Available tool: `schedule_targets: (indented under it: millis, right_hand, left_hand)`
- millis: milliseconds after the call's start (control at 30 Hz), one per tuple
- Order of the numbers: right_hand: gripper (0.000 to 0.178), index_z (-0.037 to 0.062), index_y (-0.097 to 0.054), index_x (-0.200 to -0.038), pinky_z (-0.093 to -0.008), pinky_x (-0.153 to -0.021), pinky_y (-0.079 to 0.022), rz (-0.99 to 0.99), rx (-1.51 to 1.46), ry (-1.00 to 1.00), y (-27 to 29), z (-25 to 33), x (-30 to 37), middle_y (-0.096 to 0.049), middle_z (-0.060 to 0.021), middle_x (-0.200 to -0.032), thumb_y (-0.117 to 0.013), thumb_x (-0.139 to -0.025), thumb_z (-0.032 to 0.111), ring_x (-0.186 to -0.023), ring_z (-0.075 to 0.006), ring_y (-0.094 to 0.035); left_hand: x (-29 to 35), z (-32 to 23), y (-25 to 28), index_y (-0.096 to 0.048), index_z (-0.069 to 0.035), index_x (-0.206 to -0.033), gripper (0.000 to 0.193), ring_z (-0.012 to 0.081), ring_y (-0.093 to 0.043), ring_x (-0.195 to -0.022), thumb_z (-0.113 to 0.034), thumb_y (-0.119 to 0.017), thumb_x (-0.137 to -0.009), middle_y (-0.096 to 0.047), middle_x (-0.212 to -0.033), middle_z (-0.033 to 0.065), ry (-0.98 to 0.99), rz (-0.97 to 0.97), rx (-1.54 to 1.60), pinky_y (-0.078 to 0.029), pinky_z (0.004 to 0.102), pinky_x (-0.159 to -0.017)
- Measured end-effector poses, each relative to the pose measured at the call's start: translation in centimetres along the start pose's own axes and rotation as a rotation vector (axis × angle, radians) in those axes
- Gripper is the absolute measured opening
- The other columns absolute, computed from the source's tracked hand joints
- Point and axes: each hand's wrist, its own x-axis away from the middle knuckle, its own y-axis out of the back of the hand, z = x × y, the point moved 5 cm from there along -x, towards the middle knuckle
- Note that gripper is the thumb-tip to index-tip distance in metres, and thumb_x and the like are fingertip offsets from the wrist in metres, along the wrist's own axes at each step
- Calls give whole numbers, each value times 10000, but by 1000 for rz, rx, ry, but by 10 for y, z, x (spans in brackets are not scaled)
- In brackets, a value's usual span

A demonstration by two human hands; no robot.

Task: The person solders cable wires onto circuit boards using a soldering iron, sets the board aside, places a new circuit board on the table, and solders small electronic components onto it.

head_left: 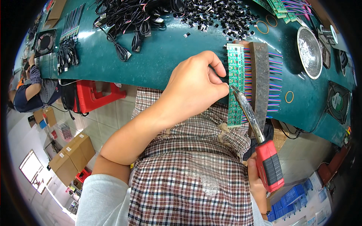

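Observation:
A strip of green circuit boards [236, 67] lies at the table's front edge, with several thin coloured wires [275, 83] running off its right side. A dark heavy bar [259, 75] rests across those wires. My left hand [196, 84] is closed in a pinch at the strip's left edge; what sits between the fingertips is hidden. At the lower right, my right hand [255, 175] grips a soldering iron [269, 165] with a red and black handle. Its tip points up at the boards, close to my left fingertips; whether it touches them I cannot tell.
Black cables [128, 22] and small black connectors [220, 17] are heaped along the back. A metal dish [309, 52], a rubber band [289, 96] and a fan [338, 101] lie to the right. Another person [28, 90] sits far left, beyond a red stool [94, 96].

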Motion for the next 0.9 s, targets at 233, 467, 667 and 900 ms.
schedule_targets:
  millis: [233,467,667,900]
  right_hand:
    - [270,-7,-626,-871,-347,-589,-516,-3,38,63,0,5,-4,-635,-143,-786,-788,-656,-14,-642,-306,-634]
    - [254,-13,-640,-882,-341,-582,-520,-26,123,130,1,21,-14,-641,-151,-770,-771,-665,-24,-619,-302,-634]
    - [193,-22,-635,-878,-322,-583,-512,-63,70,257,-1,32,-27,-642,-158,-743,-748,-724,-49,-621,-267,-641]
    - [148,-46,-620,-848,-309,-568,-502,-65,122,347,-1,40,-30,-643,-168,-719,-736,-757,-60,-597,-258,-630]
  left_hand:
    - [-2,0,0,-592,6,-950,212,102,-688,-711,16,-747,-806,-699,-802,77,22,38,19,-541,237,-632]
    - [-3,-2,0,-593,8,-947,209,106,-687,-719,11,-745,-804,-699,-801,75,14,46,3,-540,245,-636]
    - [-2,-1,-1,-599,4,-943,214,99,-676,-717,-3,-762,-804,-690,-797,65,20,27,-7,-540,240,-635]
    - [-1,1,-2,-602,2,-940,212,92,-669,-721,-6,-766,-806,-687,-807,60,12,16,1,-539,237,-635]
